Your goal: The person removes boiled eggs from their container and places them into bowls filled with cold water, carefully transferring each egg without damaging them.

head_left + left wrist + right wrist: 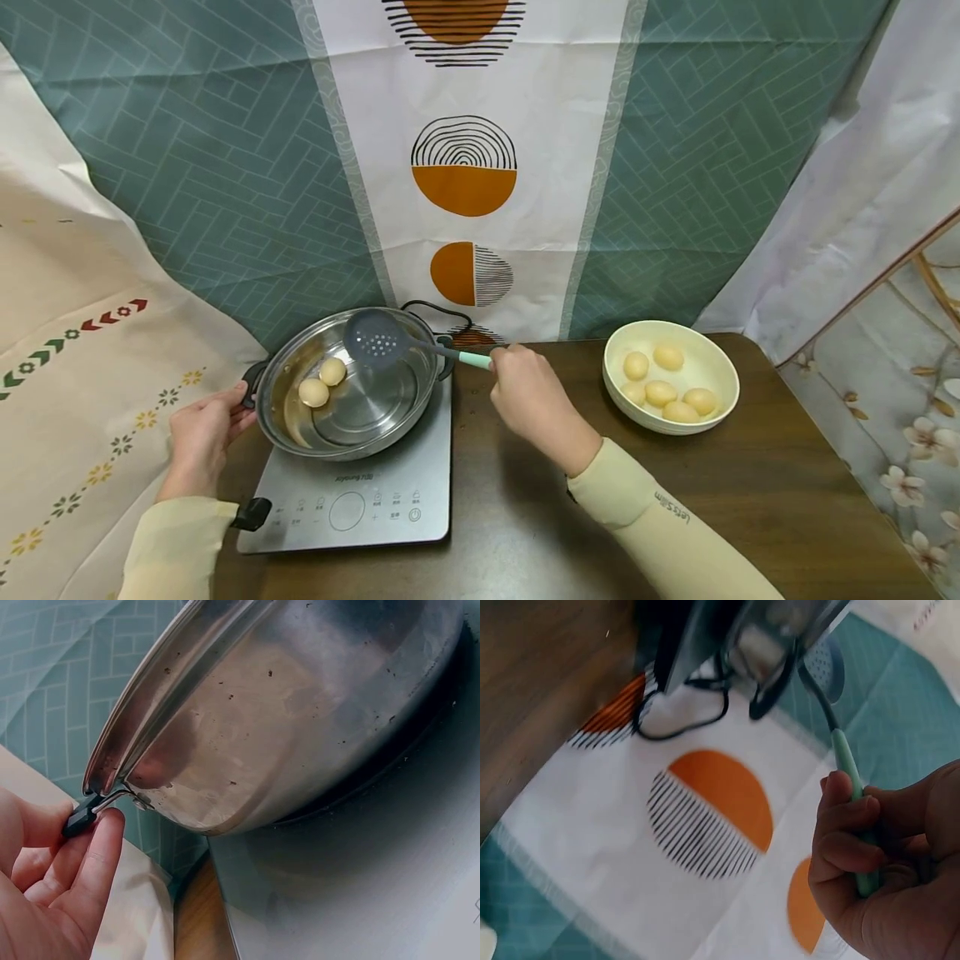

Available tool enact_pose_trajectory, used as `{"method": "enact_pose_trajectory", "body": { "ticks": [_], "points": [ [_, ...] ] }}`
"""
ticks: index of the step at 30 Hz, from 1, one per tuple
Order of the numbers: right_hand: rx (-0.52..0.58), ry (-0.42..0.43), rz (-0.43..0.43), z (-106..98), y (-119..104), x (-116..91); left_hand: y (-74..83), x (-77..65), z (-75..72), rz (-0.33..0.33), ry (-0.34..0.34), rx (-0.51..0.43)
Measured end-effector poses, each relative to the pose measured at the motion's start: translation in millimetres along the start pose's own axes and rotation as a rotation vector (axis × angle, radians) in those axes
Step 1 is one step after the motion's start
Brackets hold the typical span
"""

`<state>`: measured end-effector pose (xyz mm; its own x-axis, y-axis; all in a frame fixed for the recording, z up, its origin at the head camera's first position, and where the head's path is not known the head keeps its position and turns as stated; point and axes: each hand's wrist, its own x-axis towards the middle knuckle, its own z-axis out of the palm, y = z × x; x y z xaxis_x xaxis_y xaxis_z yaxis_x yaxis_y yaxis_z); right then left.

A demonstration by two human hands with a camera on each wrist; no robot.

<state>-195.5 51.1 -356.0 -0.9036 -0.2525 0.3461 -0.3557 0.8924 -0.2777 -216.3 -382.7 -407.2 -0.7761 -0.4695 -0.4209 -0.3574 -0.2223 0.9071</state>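
At the left of the head view a stainless steel pot [375, 400] stands on an induction cooktop [345, 508]. Two round, pale yellow potatoes [313, 392] lie in its left part. My left hand [201, 433] pinches the pot's black side handle [81, 817] between thumb and fingers. In my right hand [528, 400] is the mint-green handle [845, 761] of a slotted skimmer, the fingers curled round it. The skimmer's dark grey perforated head [377, 340] hangs over the pot's back part, with nothing on it.
A cream bowl [618, 400] with several peeled potatoes [661, 393] stands at the right of the brown wooden table [517, 517]. A black cord [450, 310] runs behind the pot. Patterned cloth [225, 167] hangs at the back, and pale cloth [67, 400] covers the left side.
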Motion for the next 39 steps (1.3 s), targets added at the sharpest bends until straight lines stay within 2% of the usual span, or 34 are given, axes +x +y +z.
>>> {"method": "enact_pose_trajectory", "body": {
  "ticks": [4, 10, 20, 23, 28, 34, 39],
  "points": [
    [-0.069, -0.052, -0.053, 8, -16, 0, 2.0, 0.1, 1.3, -0.001, -0.004, 0.003],
    [-0.125, -0.084, -0.111, 21, -33, 1, 1.8, 1.2, 0.4, 0.01, 0.0, -0.023],
    [-0.201, -0.044, -0.165, 38, -55, 2, 0.0, -0.3, 2.5, 0.017, -0.006, -0.034],
    [-0.216, -0.057, -0.174, 41, -60, 0, 0.0, -1.5, 3.1, 0.013, 0.002, -0.028],
    [-0.194, -0.109, -0.158, 42, -63, -4, -0.3, -3.4, 3.0, 0.025, -0.008, -0.035],
    [-0.136, -0.171, -0.157, 31, -62, -12, 0.4, -3.4, 3.3, 0.024, -0.005, -0.047],
    [-0.034, -0.255, -0.124, 18, -60, -14, -0.3, -2.1, 3.0, 0.021, -0.012, -0.063]
  ]
}}
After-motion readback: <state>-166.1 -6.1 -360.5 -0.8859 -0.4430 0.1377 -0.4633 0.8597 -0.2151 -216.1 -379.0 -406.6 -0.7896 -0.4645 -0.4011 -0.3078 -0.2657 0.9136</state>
